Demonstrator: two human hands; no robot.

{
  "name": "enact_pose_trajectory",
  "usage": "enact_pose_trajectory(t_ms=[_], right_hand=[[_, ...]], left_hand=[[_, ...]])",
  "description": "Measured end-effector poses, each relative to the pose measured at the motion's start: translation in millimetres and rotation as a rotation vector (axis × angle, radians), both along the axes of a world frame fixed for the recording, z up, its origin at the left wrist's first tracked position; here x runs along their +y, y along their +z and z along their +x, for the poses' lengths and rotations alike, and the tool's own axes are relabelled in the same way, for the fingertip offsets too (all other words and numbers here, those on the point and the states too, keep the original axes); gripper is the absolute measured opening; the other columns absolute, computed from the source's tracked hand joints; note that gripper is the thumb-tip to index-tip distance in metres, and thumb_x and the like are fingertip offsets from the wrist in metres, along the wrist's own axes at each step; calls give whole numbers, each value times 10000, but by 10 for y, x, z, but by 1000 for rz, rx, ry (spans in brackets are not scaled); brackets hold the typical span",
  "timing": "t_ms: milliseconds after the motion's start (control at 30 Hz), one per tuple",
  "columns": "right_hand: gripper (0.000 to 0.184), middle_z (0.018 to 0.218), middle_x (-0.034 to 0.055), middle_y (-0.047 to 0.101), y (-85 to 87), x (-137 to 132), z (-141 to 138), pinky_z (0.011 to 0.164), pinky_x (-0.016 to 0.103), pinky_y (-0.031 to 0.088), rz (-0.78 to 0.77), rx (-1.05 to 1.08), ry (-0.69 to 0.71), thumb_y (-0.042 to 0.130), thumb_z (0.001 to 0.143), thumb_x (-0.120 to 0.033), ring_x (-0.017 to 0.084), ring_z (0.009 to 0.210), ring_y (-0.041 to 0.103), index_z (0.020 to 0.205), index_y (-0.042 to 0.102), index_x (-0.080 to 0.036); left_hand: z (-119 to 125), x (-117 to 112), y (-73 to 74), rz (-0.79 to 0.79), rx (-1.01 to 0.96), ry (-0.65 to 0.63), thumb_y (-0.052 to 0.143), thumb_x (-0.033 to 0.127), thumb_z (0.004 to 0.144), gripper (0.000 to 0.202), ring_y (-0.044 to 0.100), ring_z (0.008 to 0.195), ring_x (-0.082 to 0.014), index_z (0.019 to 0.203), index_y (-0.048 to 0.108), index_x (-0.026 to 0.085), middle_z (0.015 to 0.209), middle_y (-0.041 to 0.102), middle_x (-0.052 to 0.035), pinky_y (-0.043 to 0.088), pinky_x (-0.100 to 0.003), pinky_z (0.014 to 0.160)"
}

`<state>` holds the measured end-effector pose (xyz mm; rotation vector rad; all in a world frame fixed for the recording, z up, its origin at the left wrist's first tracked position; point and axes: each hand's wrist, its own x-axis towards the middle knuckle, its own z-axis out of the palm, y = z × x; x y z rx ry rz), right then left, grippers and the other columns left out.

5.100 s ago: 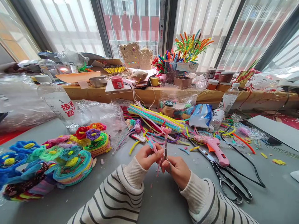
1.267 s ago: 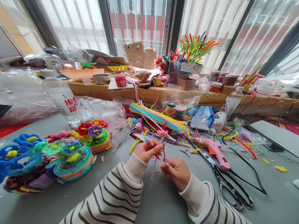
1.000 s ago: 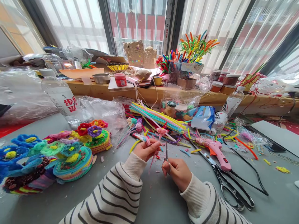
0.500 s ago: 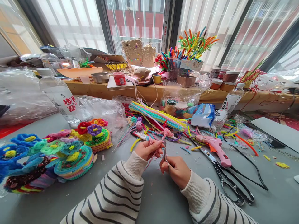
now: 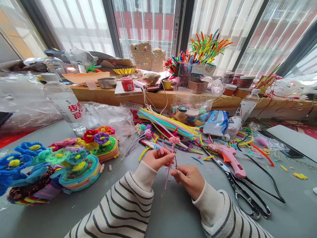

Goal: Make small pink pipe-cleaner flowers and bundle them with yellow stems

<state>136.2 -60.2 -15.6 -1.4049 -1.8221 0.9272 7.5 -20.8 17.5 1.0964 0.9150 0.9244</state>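
My left hand [image 5: 156, 159] pinches a small pink pipe-cleaner flower [image 5: 174, 140] by its stem, and a loose pink end hangs down between my hands. My right hand [image 5: 189, 179] is closed on thin metal tweezers [image 5: 176, 164] whose tips point up at the stem. Both hands hover just above the grey table [image 5: 170, 211], close together, in striped sleeves.
Stacks of finished pipe-cleaner flowers [image 5: 76, 165] lie at the left. A bundle of pipe cleaners [image 5: 168, 125], a pink glue gun [image 5: 231, 158] and large black scissors [image 5: 245, 198] lie ahead and to the right. A water bottle [image 5: 64, 104] stands at the left, before a cluttered wooden sill [image 5: 158, 97].
The hands stay in place, working the pink stem. The hanging pink end has swung from slanting left to hanging nearly straight down, and the tweezers have shifted slightly along the stem.
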Motion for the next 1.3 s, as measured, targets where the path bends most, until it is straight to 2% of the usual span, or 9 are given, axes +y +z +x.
enact_pose_trajectory(t_ms=[300, 567, 700, 867, 1133, 1300], right_hand=[[661, 453, 5, 418, -25, -20, -13, 464, 226, 293, 16, 48, 147, 132, 669, -714, 102, 452, 389, 471, 428, -157], [649, 450, 6, 450, -9, -20, -14, 461, 211, 304, 45, 63, 135, 177, 687, -693, 95, 444, 401, 465, 453, -150], [643, 407, 1, 439, -10, -16, -17, 458, 212, 310, 45, 50, 82, 209, 674, -698, 91, 415, 397, 423, 443, -155], [623, 370, -9, 420, -6, -12, -24, 462, 205, 316, 37, 53, 44, 251, 687, -674, 81, 391, 383, 371, 413, -162], [690, 443, 2, 438, -29, -21, -20, 453, 214, 286, 49, 29, 78, 153, 651, -727, 92, 439, 386, 468, 474, -145], [715, 442, 1, 413, -5, -14, -13, 448, 215, 268, 33, -2, 95, 119, 631, -745, 93, 441, 366, 473, 465, -139]], left_hand=[[-25, 52, -56, -70, -59, -71, 694, 322, 464, 280, 495, 429, -69, 568, 545, 108, 449, 573, 11, 386, -203, 466], [-42, 77, -75, -95, -118, -194, 686, 331, 486, 281, 497, 424, -63, 572, 532, 112, 464, 575, 12, 381, -196, 459], [-49, 78, -91, -89, -144, -209, 685, 329, 491, 279, 494, 431, -58, 567, 525, 113, 471, 575, 11, 379, -191, 463], [-59, 79, -92, -120, -182, -153, 696, 299, 484, 276, 501, 447, -53, 569, 505, 118, 473, 562, 26, 376, -178, 472], [-44, 88, -75, -108, -165, -178, 694, 324, 477, 305, 475, 422, -47, 556, 480, 121, 459, 555, 23, 361, -182, 457], [-44, 99, -119, -24, -122, -219, 670, 326, 518, 276, 467, 428, -52, 569, 490, 123, 468, 545, 26, 356, -196, 459]])
